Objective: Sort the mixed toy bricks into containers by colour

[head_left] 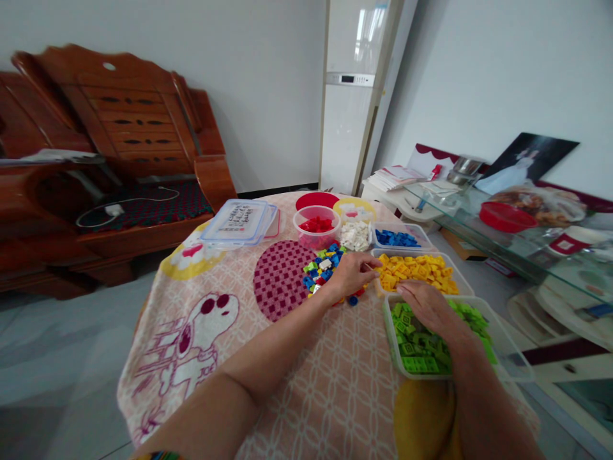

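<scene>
Far left, we see a carved wooden chair (129, 115). Next come the clear, blue-rimmed lids (234, 223), stacked flat on the cloth-covered surface (306, 364), the top one bearing dark writing and lying with its long axis roughly left to right. Then we find a round clear tub (316, 243) with red bricks (318, 225) inside. Nearer to us, a loose pile of mixed toy bricks (318, 271) sits on the cloth, its pieces pointing every which way.

Our left hand (352, 275) reaches over the right side of that pile to the yellow tray's left end; its grip is bunched, fingers close together, and we cannot tell whether a brick is clamped in it. Beyond it, white bricks (355, 236) are heaped beside a clear box (424, 234) of blue bricks (395, 239). That box, the clear tray (462, 281) of yellow bricks (421, 275) and the larger tray (514, 364) of green bricks (407, 335) stand one before another, long axes running left to right.

Our right hand (428, 310) extends over the green bricks, fingertips pointing left at the yellow tray's near edge; whether its grip holds anything, we cannot tell. Farthest right, a red bowl (507, 217) rests on a glass shelf (460, 220).
</scene>
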`<control>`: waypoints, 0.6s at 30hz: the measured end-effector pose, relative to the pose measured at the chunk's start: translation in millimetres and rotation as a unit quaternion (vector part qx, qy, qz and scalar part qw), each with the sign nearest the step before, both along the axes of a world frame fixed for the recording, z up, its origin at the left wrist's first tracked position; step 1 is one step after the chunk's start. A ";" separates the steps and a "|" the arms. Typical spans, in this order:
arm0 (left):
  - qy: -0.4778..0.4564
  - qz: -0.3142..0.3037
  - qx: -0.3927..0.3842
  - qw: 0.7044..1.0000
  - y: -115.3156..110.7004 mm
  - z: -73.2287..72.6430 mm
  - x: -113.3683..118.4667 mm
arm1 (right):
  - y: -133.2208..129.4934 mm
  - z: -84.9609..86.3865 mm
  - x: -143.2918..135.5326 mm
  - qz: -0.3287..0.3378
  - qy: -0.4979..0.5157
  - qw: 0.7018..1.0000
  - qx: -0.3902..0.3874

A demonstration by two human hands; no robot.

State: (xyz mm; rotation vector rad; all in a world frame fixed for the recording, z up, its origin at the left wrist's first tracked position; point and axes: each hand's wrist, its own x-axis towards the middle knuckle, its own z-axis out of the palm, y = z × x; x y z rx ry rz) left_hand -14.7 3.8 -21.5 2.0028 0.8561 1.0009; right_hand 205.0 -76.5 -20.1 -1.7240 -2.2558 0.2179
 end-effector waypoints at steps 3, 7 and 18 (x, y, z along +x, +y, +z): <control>-0.034 -0.017 0.003 0.999 0.7 -2.0 2.4 | -0.4 0.0 0.3 -0.004 -0.002 1.000 -0.001; -0.032 0.023 0.007 0.999 11.5 4.4 -12.2 | -1.5 2.8 -0.8 -0.003 -0.008 1.000 -0.008; 0.180 0.017 0.044 0.983 28.9 17.3 -46.8 | -2.2 4.8 -2.7 -0.014 -0.013 1.000 -0.014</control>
